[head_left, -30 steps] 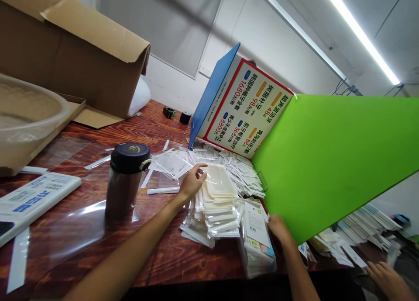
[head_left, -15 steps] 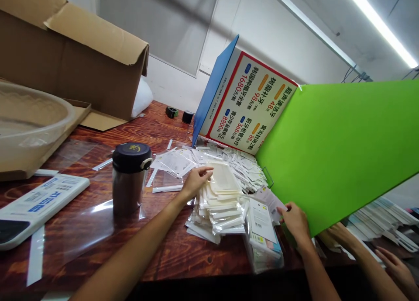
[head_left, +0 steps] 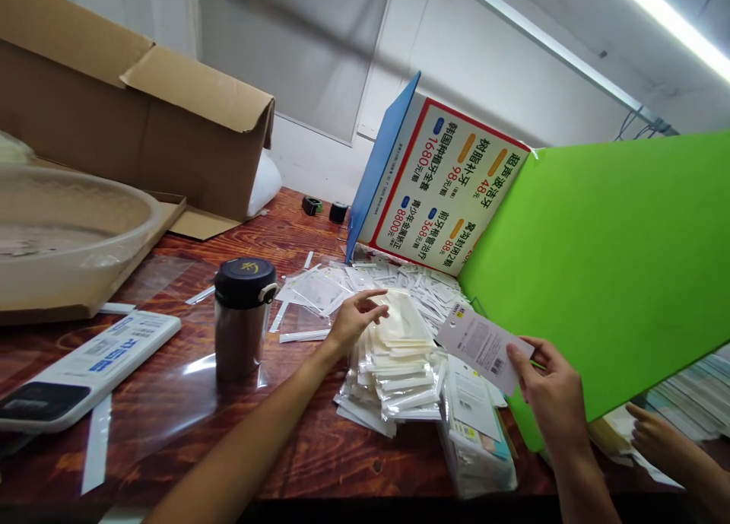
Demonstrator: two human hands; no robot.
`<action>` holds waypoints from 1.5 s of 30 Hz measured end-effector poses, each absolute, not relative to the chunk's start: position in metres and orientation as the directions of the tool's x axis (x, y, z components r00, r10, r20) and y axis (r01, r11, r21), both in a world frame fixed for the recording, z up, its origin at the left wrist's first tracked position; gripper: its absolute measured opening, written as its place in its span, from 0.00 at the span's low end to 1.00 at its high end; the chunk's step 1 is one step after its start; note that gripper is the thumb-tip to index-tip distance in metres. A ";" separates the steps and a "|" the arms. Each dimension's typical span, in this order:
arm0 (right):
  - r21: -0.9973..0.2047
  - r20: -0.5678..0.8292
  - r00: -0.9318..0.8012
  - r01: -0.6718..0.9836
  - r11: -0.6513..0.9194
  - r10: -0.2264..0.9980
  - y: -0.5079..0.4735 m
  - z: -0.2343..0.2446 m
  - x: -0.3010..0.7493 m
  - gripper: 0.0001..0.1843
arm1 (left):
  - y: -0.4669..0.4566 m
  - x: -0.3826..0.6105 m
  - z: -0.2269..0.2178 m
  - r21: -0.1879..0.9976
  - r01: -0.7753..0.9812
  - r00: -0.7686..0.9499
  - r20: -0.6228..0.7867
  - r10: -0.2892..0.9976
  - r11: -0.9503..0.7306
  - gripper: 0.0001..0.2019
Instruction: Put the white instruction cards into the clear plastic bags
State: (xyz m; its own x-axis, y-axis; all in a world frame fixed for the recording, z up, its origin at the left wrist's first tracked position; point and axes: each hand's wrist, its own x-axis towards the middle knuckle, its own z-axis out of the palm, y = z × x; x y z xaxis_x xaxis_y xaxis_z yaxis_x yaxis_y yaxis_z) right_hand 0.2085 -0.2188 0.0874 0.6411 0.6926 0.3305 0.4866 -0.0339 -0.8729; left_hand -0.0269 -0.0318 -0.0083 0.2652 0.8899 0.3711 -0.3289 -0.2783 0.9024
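Note:
My right hand (head_left: 550,383) pinches a white printed card (head_left: 479,345) with a barcode between thumb and fingers, raised above the table. Over the stack of cream-coloured clear packets (head_left: 402,357) is my left hand (head_left: 359,322), its index finger and thumb apart and nothing between them. Whether its fingertips touch the top packet I cannot tell. To the right of that stack, below the held card, lies a bundle of printed cards in clear bags (head_left: 476,425). A loose heap of white cards (head_left: 425,288) spreads behind the packets.
A green folding board (head_left: 604,273) with a printed panel (head_left: 439,185) stands at the back right. At left are a steel tumbler (head_left: 239,341), a white scale-like device (head_left: 96,372), a plastic basin (head_left: 85,235) and a cardboard box (head_left: 188,144). Another person's hand (head_left: 655,433) is at lower right.
My right hand has brought the card up and nearer, clear of the bagged bundle. My left hand's fingers have parted slightly above the packets. The view has shifted a little.

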 end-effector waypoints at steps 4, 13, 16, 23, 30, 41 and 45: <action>-0.987 0.148 0.607 0.143 0.076 0.781 -0.213 0.083 0.198 0.27 | -0.039 -0.027 -0.003 0.881 -0.432 0.401 0.378 0.834 -0.192 0.24; -0.992 -0.092 0.437 -0.119 -0.044 0.895 -0.215 0.055 0.187 0.24 | -0.041 -0.022 -0.003 0.910 -0.368 0.435 0.350 0.830 -0.191 0.25; -0.991 -0.083 0.432 -0.134 -0.027 0.898 -0.217 0.048 0.189 0.23 | -0.039 -0.021 -0.009 0.929 -0.334 0.433 0.300 0.850 -0.158 0.29; -0.972 -0.158 0.396 -0.221 -0.073 0.905 -0.232 0.054 0.178 0.26 | -0.042 -0.030 0.001 0.720 -0.233 0.179 0.692 0.699 -0.653 0.16; -0.951 -0.176 0.409 -0.305 -0.048 0.895 -0.251 0.061 0.170 0.25 | -0.041 -0.030 -0.003 0.284 0.044 0.223 0.932 0.286 -0.958 0.21; -0.977 -0.204 0.562 -0.172 -0.128 0.802 -0.257 0.038 0.202 0.30 | -0.033 -0.024 -0.022 0.495 -0.088 0.562 0.741 0.367 -0.864 0.15; -0.983 -0.185 0.574 -0.119 -0.143 0.798 -0.256 0.033 0.191 0.30 | -0.042 -0.028 -0.012 0.556 0.195 0.371 0.721 0.586 -0.808 0.13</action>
State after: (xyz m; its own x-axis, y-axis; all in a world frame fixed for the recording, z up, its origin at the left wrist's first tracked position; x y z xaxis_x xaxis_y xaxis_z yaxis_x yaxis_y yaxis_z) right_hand 0.1909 -0.2564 0.0328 0.5738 0.7977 -0.1855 -0.1195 -0.1426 -0.9826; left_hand -0.0278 -0.0417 -0.0117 0.3706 0.5857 0.7208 0.1952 -0.8079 0.5561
